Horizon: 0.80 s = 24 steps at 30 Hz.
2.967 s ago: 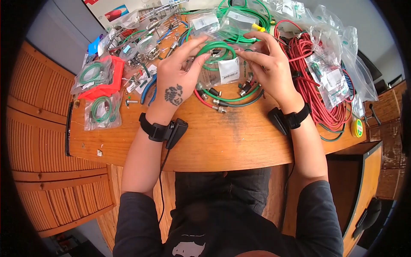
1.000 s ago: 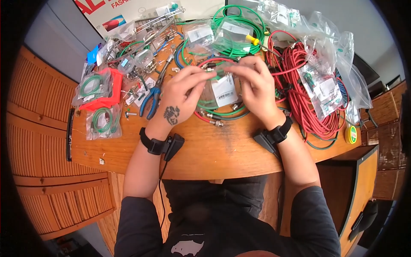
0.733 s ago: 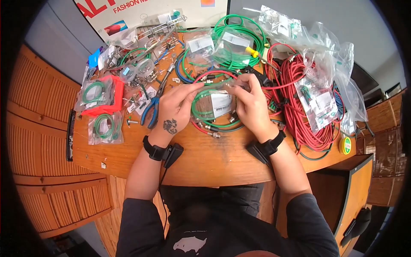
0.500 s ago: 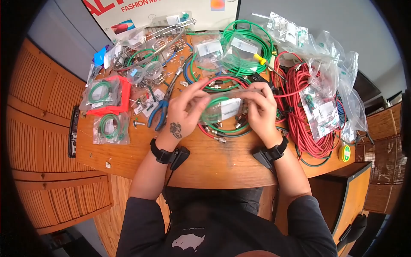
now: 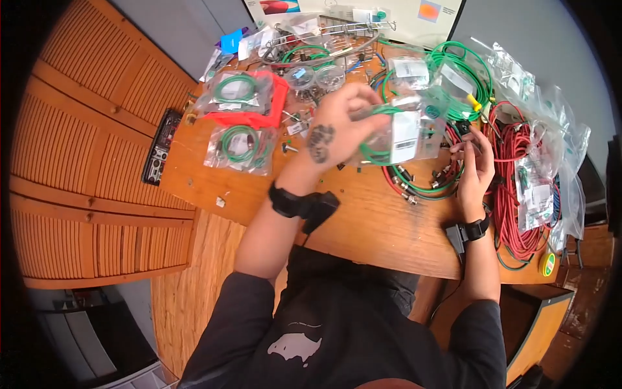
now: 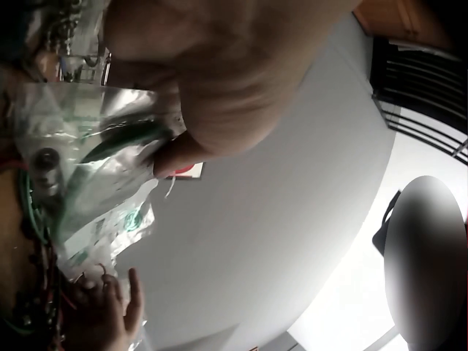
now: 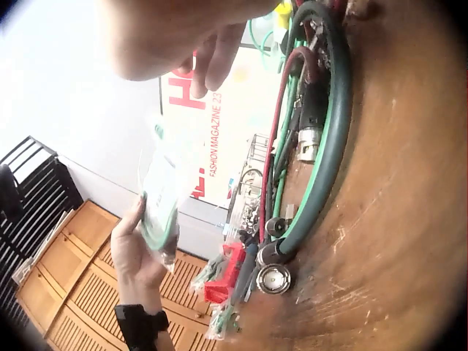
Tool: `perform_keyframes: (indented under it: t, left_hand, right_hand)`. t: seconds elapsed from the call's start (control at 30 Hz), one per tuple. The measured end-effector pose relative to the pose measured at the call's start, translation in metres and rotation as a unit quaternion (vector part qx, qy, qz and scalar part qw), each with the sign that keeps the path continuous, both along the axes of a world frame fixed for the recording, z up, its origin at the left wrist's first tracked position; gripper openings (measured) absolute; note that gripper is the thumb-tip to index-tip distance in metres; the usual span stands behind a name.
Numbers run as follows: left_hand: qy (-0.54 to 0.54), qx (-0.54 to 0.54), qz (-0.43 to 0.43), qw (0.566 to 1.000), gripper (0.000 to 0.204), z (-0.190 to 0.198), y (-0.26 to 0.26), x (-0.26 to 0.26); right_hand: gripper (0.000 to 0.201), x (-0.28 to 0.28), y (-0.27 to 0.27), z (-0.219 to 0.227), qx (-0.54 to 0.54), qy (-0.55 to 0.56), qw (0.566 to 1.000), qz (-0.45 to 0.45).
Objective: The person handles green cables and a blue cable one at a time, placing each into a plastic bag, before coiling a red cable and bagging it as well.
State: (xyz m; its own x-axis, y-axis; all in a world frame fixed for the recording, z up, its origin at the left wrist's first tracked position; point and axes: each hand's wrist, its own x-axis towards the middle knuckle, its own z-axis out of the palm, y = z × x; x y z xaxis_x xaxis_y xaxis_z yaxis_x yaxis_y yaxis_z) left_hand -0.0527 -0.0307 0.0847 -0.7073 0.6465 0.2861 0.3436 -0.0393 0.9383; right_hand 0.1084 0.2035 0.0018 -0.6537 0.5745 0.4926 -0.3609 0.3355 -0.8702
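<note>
My left hand (image 5: 343, 126) pinches the edge of a clear plastic bag (image 5: 431, 139) between thumb and fingers, raised over the table. A coiled green cable (image 5: 376, 152) and a white label (image 5: 405, 136) show through the plastic. Apart from the bag, my right hand (image 5: 476, 165) hovers by the cables on the right, its fingers loosely bent around nothing. Beneath lies a loop of red, green and dark cables with metal connectors (image 5: 411, 198). From the right wrist, a thick dark green cable (image 7: 340, 110) and a round connector (image 7: 274, 279) appear close up.
Two bagged green cables, one (image 5: 240, 146) on the wood, sit near a red bin (image 5: 280, 97) at left. Loose metal parts and clear tubs (image 5: 330, 78) lie behind. A red cable bundle (image 5: 512, 172), yellow-handled screwdriver (image 5: 474, 102) and yellow tin (image 5: 549, 264) are at right.
Both hands were on the bag; the right has let go and moved off to the right. The left now carries the bag alone, shifted leftward. The head view has turned left.
</note>
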Motion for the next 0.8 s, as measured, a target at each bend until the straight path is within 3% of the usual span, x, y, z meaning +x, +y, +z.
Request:
perform_keyframes:
  t: [0.07, 0.2, 0.27, 0.4, 0.47, 0.5, 0.53, 0.57, 0.6, 0.63, 0.67, 0.73, 0.8]
  left_hand:
    - [-0.058, -0.023, -0.027, 0.998, 0.022, 0.005, -0.036, -0.012]
    - [-0.104, -0.066, 0.099, 0.987, 0.019, 0.005, -0.138, -0.044]
    - [-0.156, -0.034, 0.099, 0.982, 0.018, -0.008, -0.186, -0.078]
    - [-0.214, -0.124, 0.149, 0.957, 0.020, -0.020, -0.215, -0.106]
    - [0.086, -0.173, 0.263, 0.945, 0.025, -0.032, -0.214, -0.101]
    - [0.162, -0.211, 0.333, 0.905, 0.029, -0.034, -0.212, -0.093]
    - [0.316, -0.303, 0.384, 0.813, 0.030, -0.027, -0.211, -0.078]
    - [0.401, -0.297, 0.376, 0.781, 0.027, -0.030, -0.217, -0.075]
    - [0.391, -0.310, 0.339, 0.797, 0.022, -0.025, -0.210, -0.062]
    - [0.293, -0.330, 0.296, 0.847, 0.017, -0.022, -0.202, -0.049]
    - [0.291, -0.325, 0.287, 0.853, 0.017, -0.028, -0.200, -0.044]
    - [0.284, -0.398, 0.190, 0.851, 0.014, -0.034, -0.199, -0.040]
    - [0.321, -0.396, 0.223, 0.831, 0.011, -0.032, -0.185, -0.034]
  right_hand:
    - [0.029, 0.000, -0.003, 0.000, -0.013, -0.010, 1.000, 0.012]
    - [0.030, 0.000, -0.005, 0.000, -0.002, -0.037, 0.999, 0.031]
    - [0.029, -0.002, -0.006, -0.001, -0.016, -0.039, 0.999, 0.029]
    - [0.027, -0.003, -0.009, -0.004, -0.014, -0.054, 0.998, 0.042]
    - [0.027, -0.004, -0.008, -0.002, -0.006, -0.058, 0.998, 0.036]
    - [0.026, -0.004, -0.009, 0.000, -0.005, -0.058, 0.998, 0.024]
    - [0.025, -0.003, -0.008, 0.003, -0.006, -0.068, 0.998, 0.017]
    - [0.024, -0.003, -0.007, 0.004, 0.005, -0.058, 0.998, 0.009]
    - [0.024, -0.003, -0.004, 0.004, 0.018, -0.046, 0.999, 0.004]
    - [0.023, -0.003, 0.001, 0.005, 0.044, -0.045, 0.998, -0.006]
    - [0.022, -0.003, 0.004, 0.006, 0.069, -0.042, 0.997, -0.012]
    - [0.020, -0.003, 0.011, 0.007, 0.049, -0.035, 0.998, -0.024]
    - [0.019, -0.001, 0.023, 0.003, 0.150, -0.064, 0.982, -0.093]
